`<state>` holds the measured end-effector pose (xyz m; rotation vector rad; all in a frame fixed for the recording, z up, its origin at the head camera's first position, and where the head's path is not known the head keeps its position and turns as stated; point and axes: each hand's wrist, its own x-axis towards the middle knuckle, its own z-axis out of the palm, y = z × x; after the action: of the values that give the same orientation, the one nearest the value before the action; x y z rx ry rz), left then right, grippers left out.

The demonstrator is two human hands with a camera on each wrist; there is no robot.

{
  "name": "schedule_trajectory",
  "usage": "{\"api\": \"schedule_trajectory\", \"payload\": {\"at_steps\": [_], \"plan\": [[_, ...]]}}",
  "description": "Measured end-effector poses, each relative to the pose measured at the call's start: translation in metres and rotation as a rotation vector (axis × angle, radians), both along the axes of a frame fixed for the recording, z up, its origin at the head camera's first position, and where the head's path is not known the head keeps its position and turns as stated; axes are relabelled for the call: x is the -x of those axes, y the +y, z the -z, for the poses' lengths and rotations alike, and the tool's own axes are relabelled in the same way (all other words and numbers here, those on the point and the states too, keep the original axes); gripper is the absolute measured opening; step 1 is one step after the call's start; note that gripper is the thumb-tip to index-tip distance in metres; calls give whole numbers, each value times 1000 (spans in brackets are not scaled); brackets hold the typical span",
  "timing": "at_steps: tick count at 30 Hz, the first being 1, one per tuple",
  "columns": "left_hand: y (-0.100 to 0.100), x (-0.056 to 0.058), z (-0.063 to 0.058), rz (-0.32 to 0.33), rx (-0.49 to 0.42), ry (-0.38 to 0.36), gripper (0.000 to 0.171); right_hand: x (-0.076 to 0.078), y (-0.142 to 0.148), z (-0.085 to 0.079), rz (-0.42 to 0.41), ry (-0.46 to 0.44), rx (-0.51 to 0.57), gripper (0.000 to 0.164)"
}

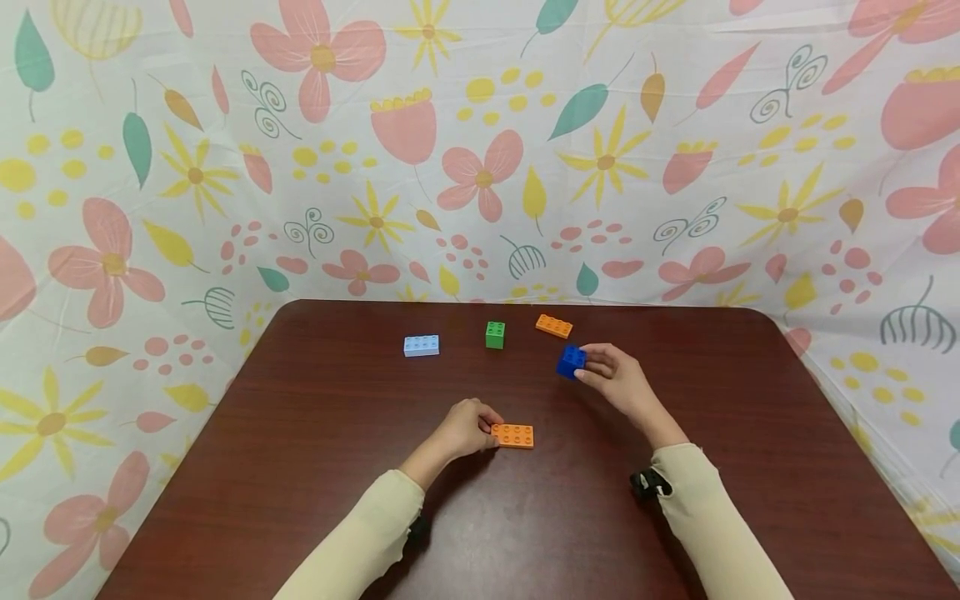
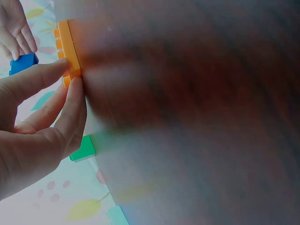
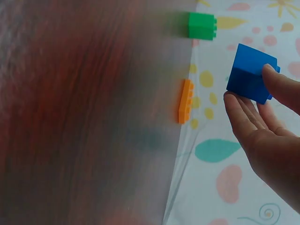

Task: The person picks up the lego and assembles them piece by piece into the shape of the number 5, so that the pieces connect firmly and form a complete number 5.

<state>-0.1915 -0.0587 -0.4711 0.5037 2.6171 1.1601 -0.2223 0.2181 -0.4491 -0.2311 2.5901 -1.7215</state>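
Note:
My left hand pinches the left end of a flat orange toy brick at the middle of the table. In the left wrist view that orange brick sits between thumb and fingertips, its studs facing left. Further right and back, my right hand holds a blue toy brick between thumb and fingers. The right wrist view shows the blue brick held above the table, apart from the other bricks.
Along the far side of the dark table lie a light blue brick, a green brick and a second flat orange brick. A flower-printed cloth hangs behind the table.

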Motion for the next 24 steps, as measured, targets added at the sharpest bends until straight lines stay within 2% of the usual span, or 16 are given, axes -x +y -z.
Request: {"api": "schedule_trajectory", "payload": {"at_steps": [10,18,24], "plan": [[-1,0,-1,-2,-11,1,25,-9,-8,0,-54,-34,6,41],[-2,1,1,4,-24,9,25,-18,-16,7,-131,-25,53,39],[-2,1,1,-4,-37,-2,26,-25,-25,11,-201,-53,44,36]]}}
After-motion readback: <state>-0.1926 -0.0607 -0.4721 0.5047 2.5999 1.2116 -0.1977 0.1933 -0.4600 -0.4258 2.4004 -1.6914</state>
